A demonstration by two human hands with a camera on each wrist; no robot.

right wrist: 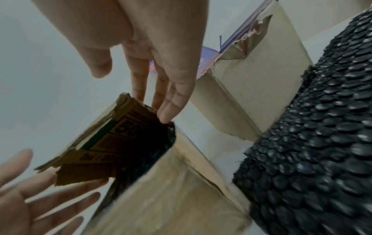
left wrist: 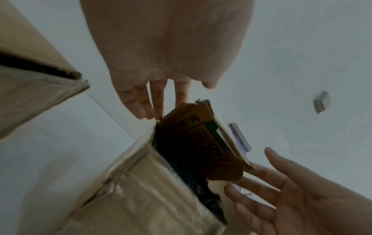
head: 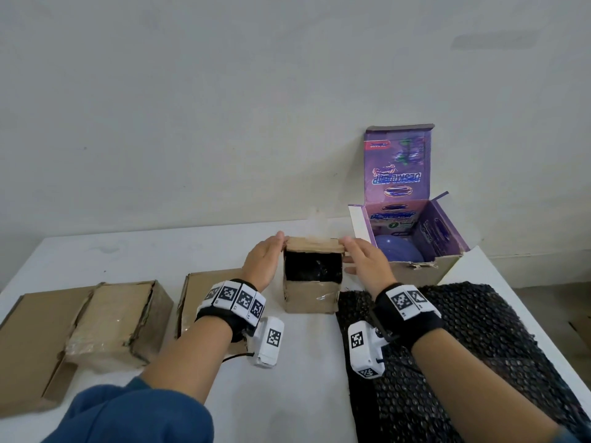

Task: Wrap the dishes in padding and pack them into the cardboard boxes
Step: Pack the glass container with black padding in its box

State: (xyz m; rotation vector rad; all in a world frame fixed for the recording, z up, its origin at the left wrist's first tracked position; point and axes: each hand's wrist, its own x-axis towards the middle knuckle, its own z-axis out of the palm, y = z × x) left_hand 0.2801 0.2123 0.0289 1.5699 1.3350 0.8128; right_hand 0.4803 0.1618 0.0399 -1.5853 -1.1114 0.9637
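We are flanking the small box [head: 311, 292] with both hands, left hand [head: 263, 260] and right hand [head: 367, 260], fingers straight; only wrist views are showing print under its flap [left wrist: 193, 132].

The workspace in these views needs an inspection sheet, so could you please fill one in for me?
Surface: white table, partly covered.
Job's things: small cardboard box open, dark padding inside; black bubble wrap spread at right; purple box open, holding a blue round item.
Clutter: two brown boxes at left.
Grippers: left hand and right hand open, fingers straight against the small box's far flap.
Cables: thin black cord at the left wrist camera.
Surroundings: plain wall.
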